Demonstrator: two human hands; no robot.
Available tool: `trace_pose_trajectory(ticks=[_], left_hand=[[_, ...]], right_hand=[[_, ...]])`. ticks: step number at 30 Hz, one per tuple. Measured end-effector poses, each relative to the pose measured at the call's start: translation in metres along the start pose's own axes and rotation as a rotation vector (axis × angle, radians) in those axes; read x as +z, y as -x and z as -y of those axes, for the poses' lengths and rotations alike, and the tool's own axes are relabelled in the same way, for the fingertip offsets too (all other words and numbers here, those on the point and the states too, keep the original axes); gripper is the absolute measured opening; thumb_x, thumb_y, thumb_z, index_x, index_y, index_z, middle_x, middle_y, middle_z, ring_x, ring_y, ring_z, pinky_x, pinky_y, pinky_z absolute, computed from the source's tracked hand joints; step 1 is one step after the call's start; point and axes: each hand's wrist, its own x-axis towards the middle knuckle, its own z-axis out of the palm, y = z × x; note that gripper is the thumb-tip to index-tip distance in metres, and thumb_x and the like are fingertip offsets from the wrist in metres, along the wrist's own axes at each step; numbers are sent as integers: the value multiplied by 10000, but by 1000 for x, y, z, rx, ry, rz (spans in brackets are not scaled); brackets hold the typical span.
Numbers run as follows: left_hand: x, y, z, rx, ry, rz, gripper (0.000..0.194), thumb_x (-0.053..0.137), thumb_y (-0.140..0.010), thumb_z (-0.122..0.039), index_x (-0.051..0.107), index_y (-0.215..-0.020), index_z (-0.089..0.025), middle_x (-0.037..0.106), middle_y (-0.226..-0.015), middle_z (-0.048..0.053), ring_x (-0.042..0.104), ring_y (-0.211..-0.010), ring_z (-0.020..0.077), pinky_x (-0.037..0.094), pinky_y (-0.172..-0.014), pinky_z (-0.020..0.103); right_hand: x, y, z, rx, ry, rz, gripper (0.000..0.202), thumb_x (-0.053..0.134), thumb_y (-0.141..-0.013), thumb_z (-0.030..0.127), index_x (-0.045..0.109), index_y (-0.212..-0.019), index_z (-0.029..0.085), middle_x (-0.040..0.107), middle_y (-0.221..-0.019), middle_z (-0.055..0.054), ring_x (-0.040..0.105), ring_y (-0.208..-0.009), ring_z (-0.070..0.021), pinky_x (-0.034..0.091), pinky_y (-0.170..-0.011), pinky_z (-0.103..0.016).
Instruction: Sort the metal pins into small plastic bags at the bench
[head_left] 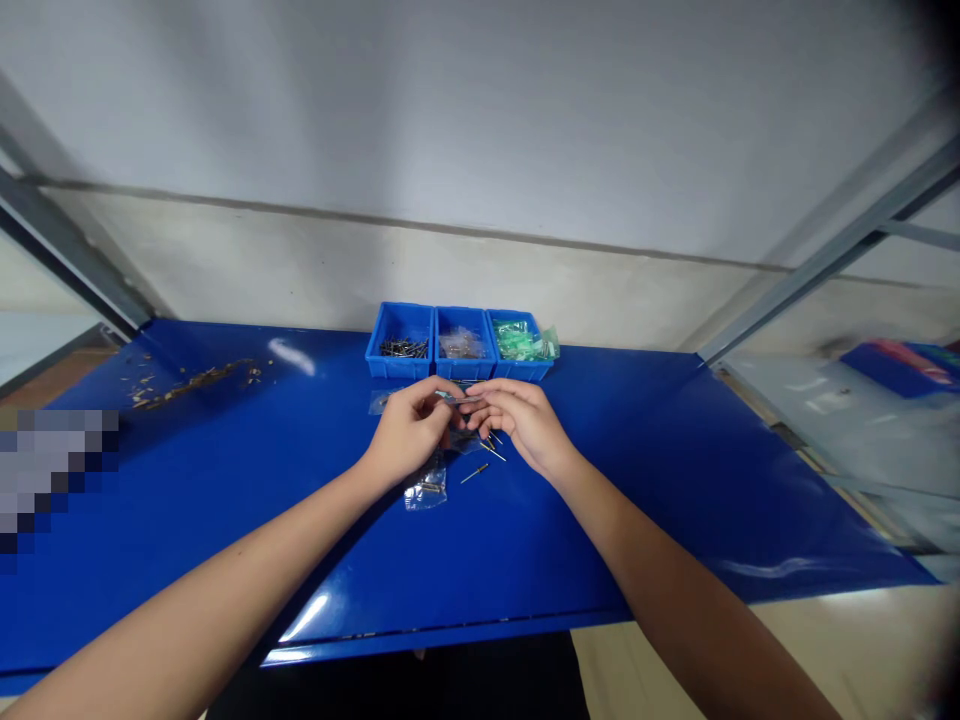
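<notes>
I am looking down at a blue table where both of my bare hands are meeting just in front of three small blue bins. My left hand and right hand are pinching the two ends of a small clear bag between fingertips, holding it just above the surface. A few loose pins are lying on the table just under my hands, and another small filled bag is resting near my left wrist. The left bin is holding dark metal parts, the middle bin clear bags, the right bin green bags. I judge that keeping the bag mouth level and gripping lightly at its edges is helping most, since the pins are small and roll easily.
</notes>
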Motion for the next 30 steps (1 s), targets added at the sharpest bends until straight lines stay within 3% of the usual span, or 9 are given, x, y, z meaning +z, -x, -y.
trace_pose_trajectory(ticks=[5,11,19,30], left_hand=[[-1,0,-1,28,-8,-16,220,486,-804,-134,684,-897,-162,702,-753,9,615,-582,113,491,-551,224],[1,-2,7,70,-56,-42,107,627,-848,-242,649,-923,-169,694,-849,24,620,-660,118,493,-599,232],[4,-3,10,107,-14,-66,242,655,-854,-224,566,-1077,-195,675,-826,7,619,-682,117,488,-616,228],[-4,-9,16,143,-96,-82,128,630,-856,-207,720,-942,-176,703,-972,67,644,-762,149,536,-672,283]], right_hand=[[0,-1,-1,-19,-5,2,164,740,-773,268,738,-914,184,704,-842,-62,675,-718,-189,489,-576,-299],[2,-4,-3,-97,33,-22,312,756,-686,141,721,-987,213,645,-848,-10,616,-699,-144,474,-568,-276],[1,-5,-6,-142,109,-48,250,746,-700,169,681,-939,206,619,-790,-2,593,-694,-150,448,-549,-272],[-1,-4,-7,-130,183,-71,152,701,-737,202,687,-888,194,637,-752,-1,589,-653,-136,410,-561,-267]])
